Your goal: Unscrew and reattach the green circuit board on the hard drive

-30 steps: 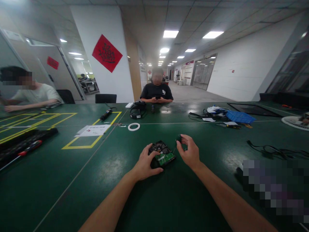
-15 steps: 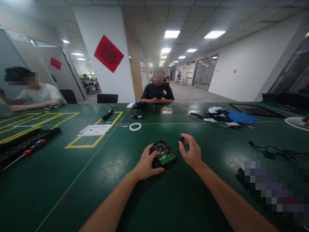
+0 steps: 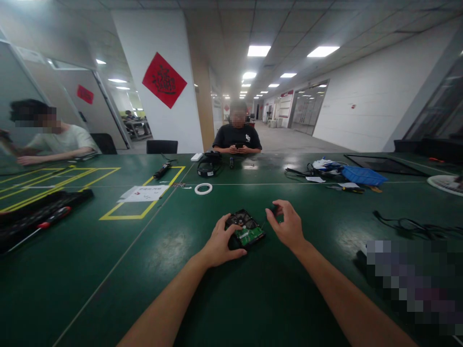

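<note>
A hard drive, its green circuit board facing up, lies on the dark green table in front of me. My left hand grips it from the left, fingers across its far side and thumb along the near edge. To the right of the drive, my right hand is closed in a pinch around a small dark-handled screwdriver. Its thin shaft slants down toward the drive's right edge. Whether the tip touches the drive I cannot tell, and most of the handle is hidden by the fingers.
Beyond the drive lies a white tape roll. A black tool case with a red-handled screwdriver is at left. A blue basket and black cables are at right. One person sits opposite, another at left.
The fingers of my right hand have shifted slightly around the screwdriver handle, the thumb moving a little left. My left hand stays on the hard drive, which has not visibly moved on the table.
</note>
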Demonstrator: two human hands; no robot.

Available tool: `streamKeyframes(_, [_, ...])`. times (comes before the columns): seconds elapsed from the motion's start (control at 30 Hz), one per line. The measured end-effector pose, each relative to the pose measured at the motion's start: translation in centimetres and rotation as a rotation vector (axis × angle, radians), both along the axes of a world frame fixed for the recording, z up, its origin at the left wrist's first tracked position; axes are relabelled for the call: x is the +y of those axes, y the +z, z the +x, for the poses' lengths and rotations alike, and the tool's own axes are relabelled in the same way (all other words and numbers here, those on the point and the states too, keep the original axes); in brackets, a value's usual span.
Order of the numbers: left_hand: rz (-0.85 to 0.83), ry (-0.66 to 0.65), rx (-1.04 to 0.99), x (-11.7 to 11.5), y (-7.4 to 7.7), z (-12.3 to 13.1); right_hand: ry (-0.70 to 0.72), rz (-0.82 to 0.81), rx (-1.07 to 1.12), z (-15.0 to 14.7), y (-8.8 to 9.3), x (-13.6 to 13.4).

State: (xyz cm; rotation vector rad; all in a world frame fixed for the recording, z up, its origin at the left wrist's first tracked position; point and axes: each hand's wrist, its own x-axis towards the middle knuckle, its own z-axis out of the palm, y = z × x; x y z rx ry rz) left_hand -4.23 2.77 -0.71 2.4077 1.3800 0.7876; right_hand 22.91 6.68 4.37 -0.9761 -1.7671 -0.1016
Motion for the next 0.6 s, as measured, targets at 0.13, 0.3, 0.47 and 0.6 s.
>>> streamKeyframes(0.13, [-0.002, 0.007, 0.004, 0.02, -0.01, 0.02, 0.044, -0.003, -0.004, -0.13, -0.14, 0.01])
streamKeyframes(0.3, [-0.006, 0.011, -0.005, 0.00, 0.18, 0.06, 0.088, 0.004, 0.102, -0.43, -0.48, 0.41])
streamKeyframes(0.47, [-0.018, 0.017, 0.003, -0.01, 0.20, 0.06, 0.015, 0.036, 0.023, -0.09, -0.17, 0.39])
streamKeyframes(0.6, [-0.026, 0.023, -0.002, 0.11, 0.04, 0.04, 0.069, 0.056, 0.016, -0.18, 0.23, 0.31])
